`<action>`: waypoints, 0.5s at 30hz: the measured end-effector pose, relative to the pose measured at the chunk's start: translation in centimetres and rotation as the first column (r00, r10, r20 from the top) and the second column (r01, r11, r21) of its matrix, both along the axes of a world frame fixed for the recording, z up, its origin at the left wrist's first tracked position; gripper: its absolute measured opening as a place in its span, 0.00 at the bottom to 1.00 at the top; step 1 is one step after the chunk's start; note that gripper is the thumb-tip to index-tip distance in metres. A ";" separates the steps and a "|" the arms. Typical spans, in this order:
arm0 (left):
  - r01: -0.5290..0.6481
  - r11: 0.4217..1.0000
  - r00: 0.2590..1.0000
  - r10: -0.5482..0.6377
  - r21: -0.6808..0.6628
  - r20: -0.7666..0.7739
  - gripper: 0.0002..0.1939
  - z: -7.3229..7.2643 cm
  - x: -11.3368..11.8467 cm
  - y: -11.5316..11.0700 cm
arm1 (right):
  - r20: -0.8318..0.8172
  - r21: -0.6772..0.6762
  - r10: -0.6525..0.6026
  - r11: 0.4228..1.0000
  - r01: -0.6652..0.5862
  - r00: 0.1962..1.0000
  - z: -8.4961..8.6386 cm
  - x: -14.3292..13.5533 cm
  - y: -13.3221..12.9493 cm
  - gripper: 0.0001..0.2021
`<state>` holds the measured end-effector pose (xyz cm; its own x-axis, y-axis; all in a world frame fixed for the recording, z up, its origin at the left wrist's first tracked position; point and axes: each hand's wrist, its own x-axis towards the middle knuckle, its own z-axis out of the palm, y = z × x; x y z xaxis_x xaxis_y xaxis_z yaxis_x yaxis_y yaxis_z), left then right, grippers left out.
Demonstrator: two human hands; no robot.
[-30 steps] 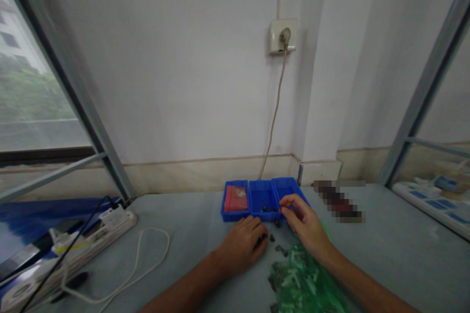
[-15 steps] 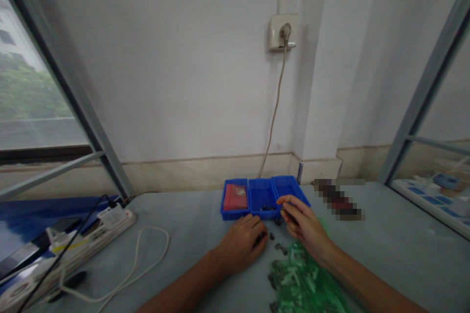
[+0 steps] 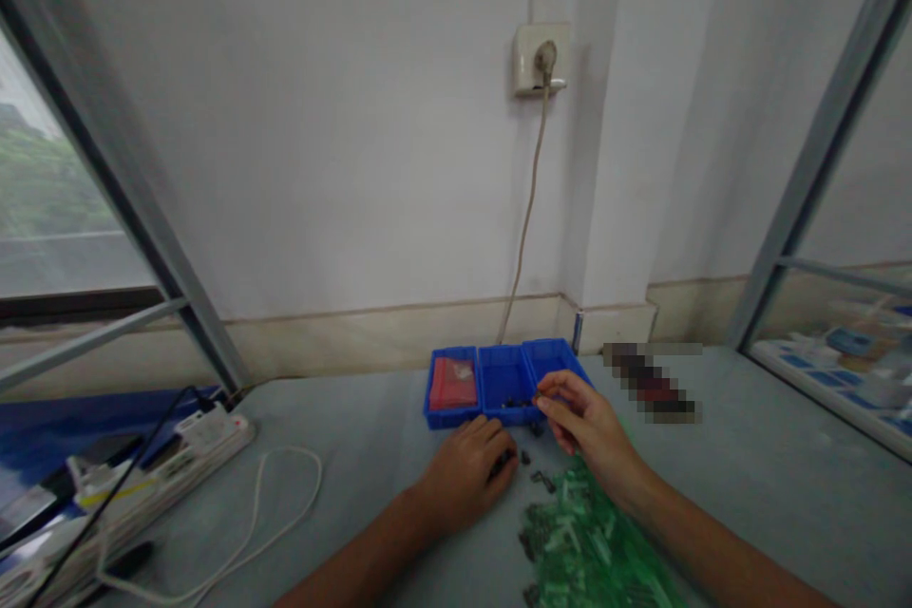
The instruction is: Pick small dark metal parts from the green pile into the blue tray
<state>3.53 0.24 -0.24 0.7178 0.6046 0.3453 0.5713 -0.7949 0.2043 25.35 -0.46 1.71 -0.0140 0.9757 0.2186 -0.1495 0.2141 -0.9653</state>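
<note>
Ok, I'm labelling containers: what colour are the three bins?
The bins are blue; see the head view.

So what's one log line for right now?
left hand: curled, on table | right hand: fingertips near middle blue bin | green plastic: on table

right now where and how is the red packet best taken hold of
Probably pinch the red packet by its far edge, coming from above: it sits inside the left blue bin, walled round but open on top, and the left hand is close to the near wall.
</note>
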 end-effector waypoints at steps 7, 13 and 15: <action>0.004 1.000 1.000 -0.004 -0.004 -0.018 0.01 0.3 0.1 -0.2 | -0.277 -0.104 0.100 0.986 -0.133 0.956 0.0 -0.1 0.0 0.15; 0.008 1.000 1.000 -0.008 -0.002 -0.002 0.01 0.2 0.2 -0.2 | -0.298 -0.114 0.092 0.985 -0.131 0.950 -0.4 0.0 0.4 0.15; 0.009 1.000 1.000 -0.009 0.000 -0.003 0.01 0.2 0.2 -0.1 | -0.310 -0.131 0.081 0.983 -0.127 0.947 -0.5 0.0 0.4 0.16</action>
<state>3.76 0.10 -0.04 0.7241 0.5983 0.3430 0.5651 -0.7999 0.2021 25.36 -0.01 1.20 -0.0727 0.9940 0.0823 -0.4532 0.0406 -0.8905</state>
